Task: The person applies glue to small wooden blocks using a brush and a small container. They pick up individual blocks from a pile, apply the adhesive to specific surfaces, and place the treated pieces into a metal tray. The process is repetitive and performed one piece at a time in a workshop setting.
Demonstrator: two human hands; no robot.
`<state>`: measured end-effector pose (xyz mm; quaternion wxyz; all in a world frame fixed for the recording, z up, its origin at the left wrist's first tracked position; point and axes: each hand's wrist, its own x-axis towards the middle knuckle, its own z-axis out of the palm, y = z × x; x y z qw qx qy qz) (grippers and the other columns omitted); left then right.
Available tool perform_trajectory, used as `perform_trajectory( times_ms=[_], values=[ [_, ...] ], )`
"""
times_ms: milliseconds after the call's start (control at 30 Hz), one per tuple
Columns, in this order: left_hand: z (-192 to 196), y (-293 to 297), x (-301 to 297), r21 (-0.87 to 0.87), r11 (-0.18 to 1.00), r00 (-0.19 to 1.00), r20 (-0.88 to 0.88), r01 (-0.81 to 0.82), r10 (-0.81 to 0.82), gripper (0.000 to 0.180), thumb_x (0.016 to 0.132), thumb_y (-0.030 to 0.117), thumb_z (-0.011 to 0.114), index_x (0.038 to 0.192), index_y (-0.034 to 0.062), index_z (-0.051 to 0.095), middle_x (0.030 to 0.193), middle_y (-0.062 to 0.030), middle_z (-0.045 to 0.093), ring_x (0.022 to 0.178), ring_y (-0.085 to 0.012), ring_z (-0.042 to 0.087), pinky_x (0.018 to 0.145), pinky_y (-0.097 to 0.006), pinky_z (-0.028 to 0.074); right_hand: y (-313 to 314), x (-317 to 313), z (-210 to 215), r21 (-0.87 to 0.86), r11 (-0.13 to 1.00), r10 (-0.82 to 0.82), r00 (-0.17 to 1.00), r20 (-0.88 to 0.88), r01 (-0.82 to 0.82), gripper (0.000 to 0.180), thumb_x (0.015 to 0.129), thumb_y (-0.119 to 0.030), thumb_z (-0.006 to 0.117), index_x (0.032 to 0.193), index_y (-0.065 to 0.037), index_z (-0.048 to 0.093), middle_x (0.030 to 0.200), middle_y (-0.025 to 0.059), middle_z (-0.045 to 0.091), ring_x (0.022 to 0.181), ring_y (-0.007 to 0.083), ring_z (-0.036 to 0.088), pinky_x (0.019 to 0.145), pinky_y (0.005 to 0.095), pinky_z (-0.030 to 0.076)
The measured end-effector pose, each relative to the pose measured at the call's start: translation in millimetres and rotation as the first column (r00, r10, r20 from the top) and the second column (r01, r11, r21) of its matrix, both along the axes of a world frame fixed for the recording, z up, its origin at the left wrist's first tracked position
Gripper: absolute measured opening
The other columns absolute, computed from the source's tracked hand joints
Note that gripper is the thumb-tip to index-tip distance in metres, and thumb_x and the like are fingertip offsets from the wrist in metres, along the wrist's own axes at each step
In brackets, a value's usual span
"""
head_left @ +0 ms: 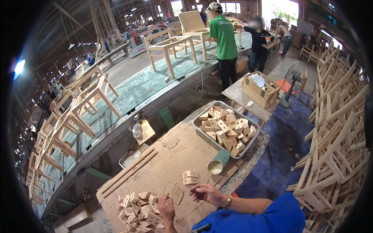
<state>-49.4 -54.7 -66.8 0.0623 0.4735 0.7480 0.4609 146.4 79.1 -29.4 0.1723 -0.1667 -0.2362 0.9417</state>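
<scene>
My left hand [167, 211] is raised at the right side of a heap of drilled wooden corner blocks [136, 215], fingers stretched and nothing seen in them. Across from it, my right hand [208, 195] hovers over the cardboard with loosely bent fingers and no object showing between them. A thin square wooden piece [176, 195] lies flat between the two hands. Just beyond the right hand, a few wooden blocks [190, 177] sit close together. A green container [216, 166] holding a pale creamy substance stands farther to the right.
A metal tray [253, 140] piled with corner blocks rests on the cardboard-covered table [155, 171]. Wooden strips [130, 174] lie along its left edge. Beyond, chair frames [171, 50] stand on a long green conveyor [132, 85], near people. Stacked wooden parts [334, 128] fill the right.
</scene>
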Motion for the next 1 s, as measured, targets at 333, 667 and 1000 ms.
perform_trajectory(
  times_ms=[333, 667, 1000],
  values=[
    [-2.3, -1.5, 1.1, -0.027, 0.999, 0.997, 0.074, -0.024, 0.026, 0.027, 0.076, 0.002, 0.057, 0.102, -0.0023, 0.059, 0.097, -0.0175, 0.06, 0.084, -0.028, 0.059, 0.078, -0.036, 0.046, -0.5, -2.8, -1.1, -0.018, 1.0, -0.003, 1.0, 0.002, 0.003, 0.029, 0.089, -0.013, 0.049, 0.113, 0.004, 0.052, 0.102, 0.0123, 0.062, 0.08, 0.018, 0.062, 0.071, 0.0285, 0.051],
    [4.5, 0.3, 5.2, -0.024, 1.0, 1.0, 0.026, -0.006, 0.007, 0.026, 0.076, 0.003, 0.058, 0.102, -0.0024, 0.059, 0.097, -0.0175, 0.061, 0.083, -0.0283, 0.06, 0.078, -0.036, 0.047, 0.3, -1.4, -1.1, -0.014, 1.0, -0.012, 1.0, -0.019, 0.012, 0.029, 0.089, -0.013, 0.048, 0.113, 0.004, 0.052, 0.101, 0.012, 0.062, 0.082, 0.0185, 0.063, 0.07, 0.0287, 0.051],
    [0.3, -2.7, 3.6, -0.024, 0.999, 0.999, 0.007, -0.037, 0.037, 0.023, 0.076, 0.004, 0.061, 0.099, -0.0015, 0.062, 0.091, -0.0166, 0.064, 0.084, -0.0274, 0.062, 0.075, -0.034, 0.048, -3.4, -1.3, -0.2, 0.01, 0.999, -0.039, 0.999, 0.033, 0.038, 0.027, 0.09, -0.013, 0.049, 0.111, 0.003, 0.053, 0.099, 0.0133, 0.062, 0.08, 0.018, 0.063, 0.068, 0.0283, 0.051]
  ],
)
